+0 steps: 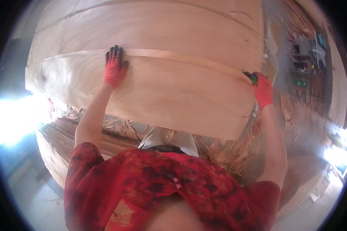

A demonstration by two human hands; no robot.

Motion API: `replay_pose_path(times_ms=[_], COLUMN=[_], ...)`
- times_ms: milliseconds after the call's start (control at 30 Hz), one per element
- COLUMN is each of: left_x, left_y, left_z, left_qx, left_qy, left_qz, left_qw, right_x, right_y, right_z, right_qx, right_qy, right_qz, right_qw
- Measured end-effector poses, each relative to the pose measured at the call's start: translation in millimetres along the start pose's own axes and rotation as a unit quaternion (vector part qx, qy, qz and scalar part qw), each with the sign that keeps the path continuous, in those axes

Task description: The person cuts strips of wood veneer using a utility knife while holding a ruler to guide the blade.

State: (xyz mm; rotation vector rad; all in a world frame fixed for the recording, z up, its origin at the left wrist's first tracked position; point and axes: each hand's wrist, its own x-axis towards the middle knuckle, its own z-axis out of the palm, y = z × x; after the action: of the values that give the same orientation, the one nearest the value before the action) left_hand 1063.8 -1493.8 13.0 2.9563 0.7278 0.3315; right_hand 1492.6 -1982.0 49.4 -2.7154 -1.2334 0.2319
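A large, pale wood veneer sheet (181, 92) lies before me on a broad stack. A lighter strip (158, 52) runs across it from left to right, along what looks like a seam or an overlapping edge. My left hand (115, 68), in a red glove with dark fingertips, rests flat with its fingers spread over that strip. Over by the right edge of the sheet, my right hand (263, 90), gloved in red too, is closed around a black and green utility knife (250, 77). The knife's tip points left, at the strip's right end; whether it touches the wood I cannot tell.
Torn veneer scraps (235, 156) litter the floor below the sheet's near edge and to the right. Behind me at the left stands another veneer stack (58, 140). Several tools and small items lie around a grey rack (302, 63) at the far right.
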Motion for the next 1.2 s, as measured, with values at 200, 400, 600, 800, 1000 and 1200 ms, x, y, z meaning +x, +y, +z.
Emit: replay_pose_path(times_ms=[200,400,600,800,1000,1200], left_x=[-4,22,-3,0,1,-21], left_y=[2,18,-1,1,-22,-13], left_z=[-15,1,4,5,-30,-27], left_qx=[-0.025,-0.037,0.008,0.017,0.046,-0.102], left_qy=[0.012,0.028,0.007,0.007,-0.067,0.047], left_qz=[-0.031,-0.009,-0.007,0.001,-0.026,-0.019], left_qw=[0.999,0.999,1.0,1.0,0.996,0.993], right_x=[81,220,224,100,18,-19], right_y=[-32,55,1,-181,-393,-439], right_z=[-72,-146,-152,-38,10,25], right_qx=[0.098,0.305,0.252,0.532,0.718,0.61], right_qy=[-0.022,0.292,0.225,0.082,-0.102,-0.056], right_qz=[0.043,0.039,0.116,0.024,0.104,0.14], right_qw=[0.994,0.906,0.934,0.843,0.681,0.778])
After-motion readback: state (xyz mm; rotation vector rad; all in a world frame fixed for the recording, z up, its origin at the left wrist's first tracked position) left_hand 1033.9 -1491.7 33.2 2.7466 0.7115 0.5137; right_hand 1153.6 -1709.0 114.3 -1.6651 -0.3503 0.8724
